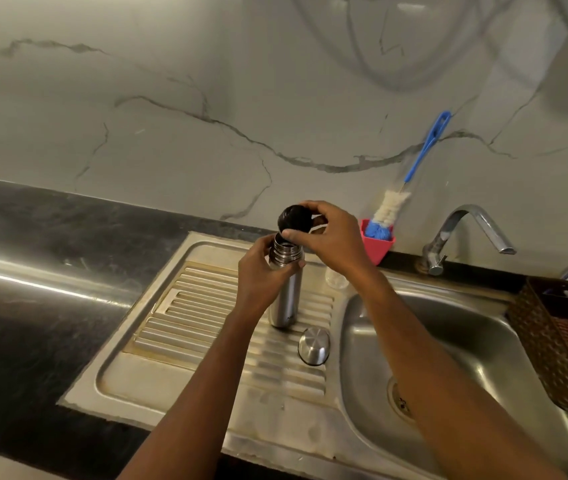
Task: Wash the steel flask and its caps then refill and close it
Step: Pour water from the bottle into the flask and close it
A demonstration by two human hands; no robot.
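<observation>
A person stands at a steel sink (448, 327), both bare forearms reaching forward over its ribbed drainboard (206, 341). Nearest the camera, the steel outer cap (313, 345) rests dome-up on the ribs, just beside the foot of the steel flask (287, 299), which stands upright on the drainboard. The left hand (263, 275) wraps around the flask's upper body, fingers curled just below the threaded neck. Just above the open mouth, the right hand (334, 237) pinches the black inner cap (293, 219) between thumb and fingertips, tilted and clear of the threads. Farther back, a bottle brush (391, 209) stands in a pink holder (381, 249) against the marble wall, with the tap (466, 223) to its right; no water is seen running. A brown basket (559, 341) sits at the basin's right edge. With both of the 2 caps off and the basin apparently dry, the job looks to be at its opening stage: washing, refilling and closing all seem to lie ahead.
</observation>
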